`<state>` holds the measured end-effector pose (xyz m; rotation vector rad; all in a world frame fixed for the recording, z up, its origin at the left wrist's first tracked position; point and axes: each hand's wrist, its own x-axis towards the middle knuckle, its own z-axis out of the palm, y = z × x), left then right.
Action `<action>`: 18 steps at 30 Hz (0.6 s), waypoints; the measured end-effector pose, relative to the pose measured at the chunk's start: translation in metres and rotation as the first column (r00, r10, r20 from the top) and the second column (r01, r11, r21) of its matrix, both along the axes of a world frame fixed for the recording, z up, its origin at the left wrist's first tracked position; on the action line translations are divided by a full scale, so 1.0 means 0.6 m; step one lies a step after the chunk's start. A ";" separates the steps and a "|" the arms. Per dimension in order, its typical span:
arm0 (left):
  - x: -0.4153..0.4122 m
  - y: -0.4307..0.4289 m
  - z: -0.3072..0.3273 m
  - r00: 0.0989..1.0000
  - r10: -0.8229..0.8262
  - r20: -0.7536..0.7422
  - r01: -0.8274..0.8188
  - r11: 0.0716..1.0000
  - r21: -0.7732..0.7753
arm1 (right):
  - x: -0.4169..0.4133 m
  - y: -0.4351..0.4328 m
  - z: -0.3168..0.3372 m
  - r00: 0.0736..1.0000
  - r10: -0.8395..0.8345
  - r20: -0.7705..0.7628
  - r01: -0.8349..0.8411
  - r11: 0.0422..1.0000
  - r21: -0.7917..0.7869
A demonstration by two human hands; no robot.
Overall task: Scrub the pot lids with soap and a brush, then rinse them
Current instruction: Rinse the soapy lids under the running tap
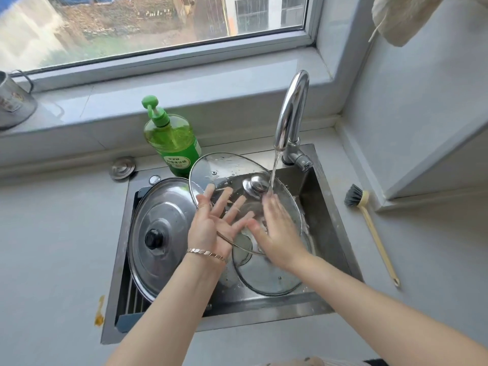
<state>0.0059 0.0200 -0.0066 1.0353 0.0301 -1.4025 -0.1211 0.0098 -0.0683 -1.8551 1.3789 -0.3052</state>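
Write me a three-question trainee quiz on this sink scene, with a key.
1. True or false: the grey-bristled brush with the pale long handle lies on the grey counter, in neither hand.
2. Water from the curved chrome tap lands: A) in a cup; B) on the tilted glass lid with the steel knob, by the fingertips of the right hand; C) on a plate.
3. How many pot lids are in or over the steel sink?

Key: 1 true. 2 B. 3 three: the tilted one resting on the left hand, the round steel lid with the black knob, and a flat glass lid on the sink floor.
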 end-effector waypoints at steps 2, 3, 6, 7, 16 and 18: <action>0.001 0.006 0.003 1.000 -0.008 -0.016 0.008 1.000 -0.021 | -0.030 -0.037 -0.015 0.983 -0.182 -0.007 0.180 0.968 0.176; 0.001 0.008 0.005 1.000 -0.014 -0.021 0.013 1.000 -0.027 | -0.039 -0.046 -0.023 0.968 -0.248 -0.027 0.248 0.942 0.225; 0.003 0.007 0.012 0.999 -0.048 -0.004 0.048 0.998 -0.031 | -0.033 -0.021 -0.021 0.988 -0.150 -0.021 0.152 0.981 0.123; 0.004 0.006 0.013 0.998 -0.060 -0.001 0.060 0.998 -0.030 | -0.031 -0.008 -0.018 0.995 -0.097 -0.008 0.097 0.992 0.084; 0.006 0.027 -0.024 0.980 -0.130 -0.152 0.133 0.991 0.009 | -0.115 -0.084 -0.030 0.656 -0.709 0.260 0.534 0.678 0.505; 0.003 0.023 -0.042 0.978 -0.126 -0.168 0.137 0.989 0.053 | -0.138 -0.084 -0.017 0.546 -0.782 0.300 0.569 0.609 0.553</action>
